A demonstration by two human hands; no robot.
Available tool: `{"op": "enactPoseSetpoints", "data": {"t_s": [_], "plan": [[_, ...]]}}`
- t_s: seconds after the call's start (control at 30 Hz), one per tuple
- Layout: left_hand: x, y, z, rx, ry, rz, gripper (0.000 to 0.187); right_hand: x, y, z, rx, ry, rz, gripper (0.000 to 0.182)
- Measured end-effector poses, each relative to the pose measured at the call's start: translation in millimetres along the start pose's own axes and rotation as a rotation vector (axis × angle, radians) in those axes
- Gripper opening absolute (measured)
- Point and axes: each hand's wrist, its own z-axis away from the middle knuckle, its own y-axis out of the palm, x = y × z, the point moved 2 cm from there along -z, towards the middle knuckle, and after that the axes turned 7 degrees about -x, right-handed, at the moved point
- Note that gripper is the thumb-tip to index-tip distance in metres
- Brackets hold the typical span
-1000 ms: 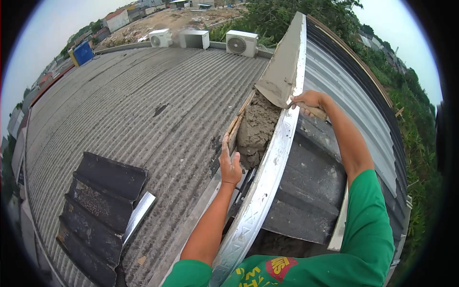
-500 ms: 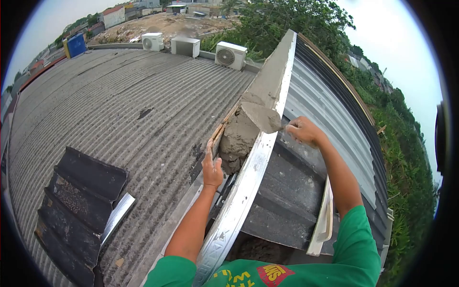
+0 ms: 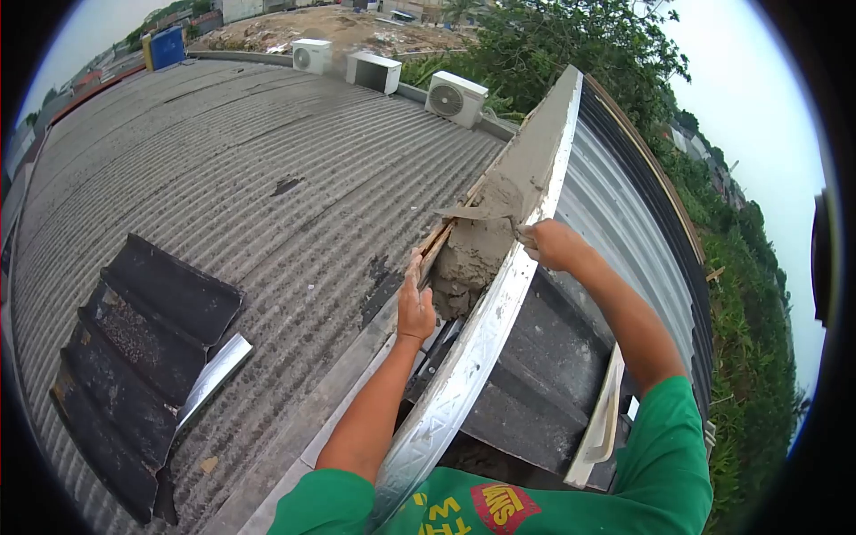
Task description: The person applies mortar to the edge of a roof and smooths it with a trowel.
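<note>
My right hand (image 3: 555, 246) is closed round the handle of a trowel (image 3: 473, 213). The trowel's blade, seen nearly edge-on, lies across the top of the wet grey mortar (image 3: 470, 259). Along the mortar's left side runs a thin wooden board (image 3: 437, 242). My left hand (image 3: 415, 305) rests against the near end of this board, fingers stretched out along its outer face and thumb apart, close to the mortar's broken end. A pale metal strip (image 3: 486, 332) borders the mortar on the right, below my right hand.
Corrugated grey roofing (image 3: 267, 178) slopes away on the left, with a loose black sheet (image 3: 147, 348) and a metal strip (image 3: 214, 379) on it. Dark roof panels (image 3: 535, 383) and a light wooden piece (image 3: 596, 428) lie right. Air-conditioner units (image 3: 456, 98) stand at the far edge.
The trowel blade has turned from showing its broad face to nearly edge-on, and now reaches left across the mortar. My left hand stays against the board. The whole view has shifted slightly.
</note>
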Motion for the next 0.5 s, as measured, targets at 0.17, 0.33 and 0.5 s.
{"op": "enactPoseSetpoints", "data": {"t_s": [0.17, 0.33, 0.5], "plan": [[-4.1, 0.7, -1.2, -0.003, 0.069, 0.142, 0.058, 48.1, -31.1, 91.6, -0.256, -0.175, -0.199, 0.022], [-17.4, -2.9, -4.8, 0.006, 0.095, 0.158, 0.06, 32.6, -36.2, 102.0, -0.057, 0.258, -0.442, 0.029], [-14.9, -0.4, -4.0, 0.022, 0.099, 0.137, 0.061, 16.2, -10.0, 65.4, 0.186, -0.067, -0.188, 0.048]]}}
